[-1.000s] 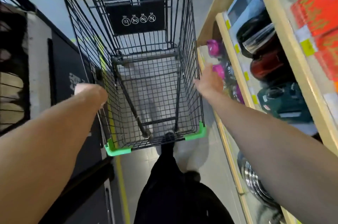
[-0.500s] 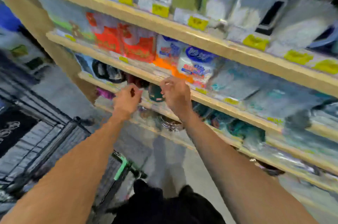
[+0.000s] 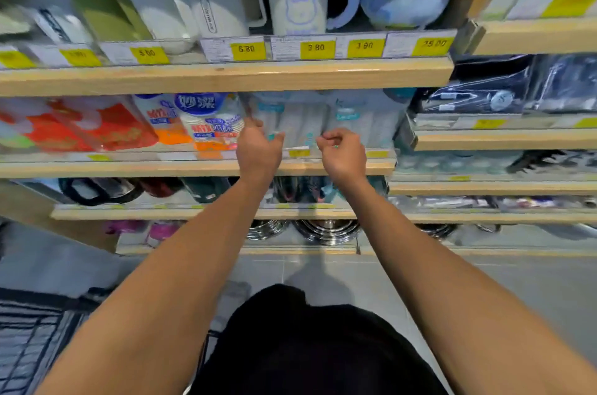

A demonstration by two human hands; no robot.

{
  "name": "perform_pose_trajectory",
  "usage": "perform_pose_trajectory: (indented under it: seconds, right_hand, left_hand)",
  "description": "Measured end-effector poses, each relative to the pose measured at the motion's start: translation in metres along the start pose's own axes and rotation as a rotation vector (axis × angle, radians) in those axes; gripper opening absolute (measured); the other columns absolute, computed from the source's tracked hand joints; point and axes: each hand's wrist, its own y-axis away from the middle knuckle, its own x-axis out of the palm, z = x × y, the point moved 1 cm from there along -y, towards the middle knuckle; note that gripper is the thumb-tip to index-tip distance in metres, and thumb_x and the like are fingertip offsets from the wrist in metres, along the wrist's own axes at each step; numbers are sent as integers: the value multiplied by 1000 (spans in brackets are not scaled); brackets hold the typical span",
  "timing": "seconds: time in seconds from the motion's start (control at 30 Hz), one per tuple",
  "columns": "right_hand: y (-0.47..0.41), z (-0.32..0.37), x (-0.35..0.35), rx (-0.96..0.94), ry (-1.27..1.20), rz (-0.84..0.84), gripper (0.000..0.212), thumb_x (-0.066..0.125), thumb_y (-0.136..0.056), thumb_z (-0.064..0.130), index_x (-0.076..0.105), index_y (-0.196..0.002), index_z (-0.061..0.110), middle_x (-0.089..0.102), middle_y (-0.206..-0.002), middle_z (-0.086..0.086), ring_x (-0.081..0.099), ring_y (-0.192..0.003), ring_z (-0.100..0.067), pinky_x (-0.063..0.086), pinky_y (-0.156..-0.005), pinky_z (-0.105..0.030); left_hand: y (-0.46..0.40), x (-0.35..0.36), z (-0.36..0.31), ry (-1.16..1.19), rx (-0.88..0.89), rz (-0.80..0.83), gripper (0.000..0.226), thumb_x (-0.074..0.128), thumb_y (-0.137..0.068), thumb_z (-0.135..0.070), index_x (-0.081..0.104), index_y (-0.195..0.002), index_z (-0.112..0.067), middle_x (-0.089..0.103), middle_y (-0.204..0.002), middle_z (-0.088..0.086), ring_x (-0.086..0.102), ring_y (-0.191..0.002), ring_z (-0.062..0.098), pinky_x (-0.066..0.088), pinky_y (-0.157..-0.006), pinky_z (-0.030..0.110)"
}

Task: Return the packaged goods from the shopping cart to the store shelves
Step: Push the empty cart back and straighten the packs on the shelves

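Both arms reach up to the second wooden shelf (image 3: 193, 168). The left hand (image 3: 258, 149) is at the front edge of that shelf, its fingers spread and curled against a pale, clear-wrapped package (image 3: 290, 123) standing there; the picture is smeared, so whether they truly grip it cannot be told. The right hand (image 3: 342, 152) hangs just beside it at the same edge, fingers curled together into a loose fist with nothing visibly in it. Left of the pale package stand blue-and-white packs (image 3: 210, 120) and red-orange packs (image 3: 90, 126). Jugs and mugs (image 3: 297, 0) line the shelf above, behind yellow price tags (image 3: 316, 49). The shopping cart (image 3: 29, 339) sits at the lower left corner of the view.
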Motion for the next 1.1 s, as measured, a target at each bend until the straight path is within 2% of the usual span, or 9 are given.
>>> perform_pose_trajectory:
  seconds: [0.13,0.33,0.47,0.57,0.63,0.73,0.9,1.03,1.1]
  right_hand:
    - [-14,-5,-5,19,51,120,41,60,-97,27,57,-134,8,64,-131,-11,58,-123,-29,47,-104,-42]
    - [-40,-14,12,58,161,320,63,61,-95,29,38,-151,13,44,-154,-6,42,-141,-25,34,-117,-42]
    - [-54,-20,29,100,205,304,58,53,-95,13,36,-150,8,46,-150,-14,44,-138,-32,36,-115,-41]
    - [-56,-15,36,126,205,229,39,49,-94,10,48,-132,2,59,-129,-20,56,-119,-36,47,-97,-37]
    - [-57,-13,38,135,208,192,33,49,-96,10,49,-126,-2,58,-124,-22,57,-114,-36,42,-84,-30]
    - [-59,-12,39,163,222,107,29,48,-97,11,51,-122,-4,57,-124,-22,56,-115,-37,37,-81,-29]
    - [-64,-16,34,187,156,81,40,51,-97,10,46,-135,0,54,-137,-20,52,-125,-36,42,-95,-34]
    - [-63,-19,37,147,50,127,60,61,-93,9,39,-148,8,51,-146,-13,48,-135,-30,39,-113,-39]
    - [-62,-21,39,131,30,114,67,66,-91,11,36,-151,13,56,-139,-8,51,-130,-24,39,-113,-39]
  left_hand:
    - [-6,9,-13,-106,-86,-47,65,65,-92,-38,41,-139,0,57,-131,19,54,-124,35,43,-99,40]
    - [-23,12,5,-233,56,-9,71,54,-96,-49,38,-140,4,56,-133,23,51,-126,39,41,-100,43]
    - [-34,13,15,-257,123,-19,69,49,-97,-52,42,-135,5,60,-127,24,56,-119,42,44,-93,44]
    - [-40,17,10,-308,107,-15,67,46,-97,-56,48,-127,4,63,-119,24,59,-112,41,46,-88,43]
    - [-43,19,8,-348,113,13,68,45,-96,-58,50,-122,4,63,-116,25,60,-109,40,46,-86,42]
    - [-48,27,13,-309,73,82,68,46,-95,-60,53,-119,4,63,-117,26,60,-109,41,47,-87,42]
    - [-44,37,18,-303,22,99,68,38,-98,-60,48,-123,3,64,-117,23,62,-107,40,48,-83,43]
    - [-43,28,32,-322,5,7,60,34,-100,-58,49,-123,-4,66,-113,15,62,-106,34,39,-76,37]
    - [-39,24,40,-337,-19,-67,59,31,-99,-61,57,-117,-10,68,-108,11,64,-103,32,41,-76,37]
